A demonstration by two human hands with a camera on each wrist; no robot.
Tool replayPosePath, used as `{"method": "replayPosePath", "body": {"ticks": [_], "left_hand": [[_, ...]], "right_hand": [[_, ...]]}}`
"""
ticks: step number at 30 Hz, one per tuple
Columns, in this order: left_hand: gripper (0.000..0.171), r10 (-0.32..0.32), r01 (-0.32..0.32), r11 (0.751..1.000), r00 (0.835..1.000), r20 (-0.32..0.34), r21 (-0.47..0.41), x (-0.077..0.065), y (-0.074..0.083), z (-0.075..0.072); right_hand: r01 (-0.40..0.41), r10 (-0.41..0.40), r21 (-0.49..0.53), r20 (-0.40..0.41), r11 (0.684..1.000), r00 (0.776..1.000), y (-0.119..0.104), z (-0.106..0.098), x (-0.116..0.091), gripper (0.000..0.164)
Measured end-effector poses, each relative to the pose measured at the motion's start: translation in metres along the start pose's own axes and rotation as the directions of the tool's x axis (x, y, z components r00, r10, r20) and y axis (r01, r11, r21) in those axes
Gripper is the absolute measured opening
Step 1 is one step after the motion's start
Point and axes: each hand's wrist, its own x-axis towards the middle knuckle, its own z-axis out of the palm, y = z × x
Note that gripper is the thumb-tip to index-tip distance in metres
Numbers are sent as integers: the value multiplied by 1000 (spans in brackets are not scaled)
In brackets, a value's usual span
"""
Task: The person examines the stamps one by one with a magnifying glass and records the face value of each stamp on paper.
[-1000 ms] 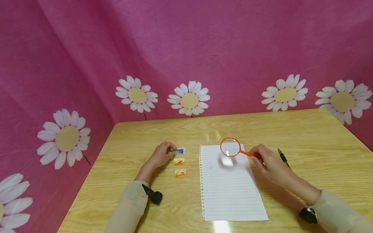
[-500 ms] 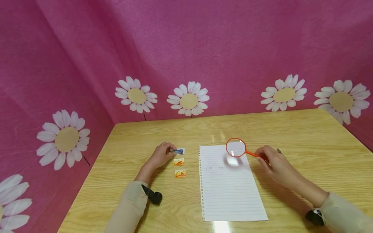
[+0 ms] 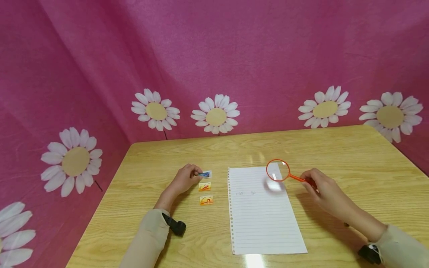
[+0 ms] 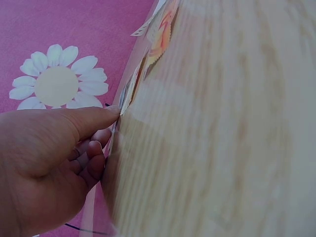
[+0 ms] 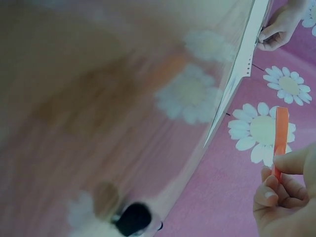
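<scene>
My right hand [image 3: 320, 186] pinches the orange handle of a magnifying glass [image 3: 278, 171] and holds it above the top right corner of a lined sheet of paper [image 3: 264, 216]. The right wrist view shows my fingers [image 5: 276, 195] curled round the orange handle [image 5: 281, 133]. My left hand [image 3: 187, 178] rests on the table with its fingertips on the edge of a blue stamp [image 3: 206, 174]; my thumb [image 4: 91, 118] touches it. Two orange stamps [image 3: 205, 187] [image 3: 206, 200] lie just below it in a column.
The wooden table [image 3: 335, 149] is enclosed by pink cloth with white daisies [image 3: 216, 113] at the back and both sides. Faint writing sits near the top of the paper. A black pen tip [image 5: 133, 217] shows near my right forearm.
My right hand has carried the magnifying glass to the right, from over the paper's top toward its right corner, covering the pen. My left hand has stayed on the blue stamp.
</scene>
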Motion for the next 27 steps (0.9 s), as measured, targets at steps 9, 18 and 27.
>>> {"method": "replayPosePath", "body": {"ticks": [9,18,27], "left_hand": [[12,4,-4,1000,1000,-3,3,0,-2,1],[12,19,-19,1000,1000,7,15,0,-2,0],[13,19,-19,1000,1000,8,21,0,0,0]], "right_hand": [[24,-24,-8,-27,1000,999,6,-6,-8,15],[4,-5,-36,-31,999,1000,10,-12,-14,13],[8,-9,-36,-45,999,999,13,-17,-21,7]]}}
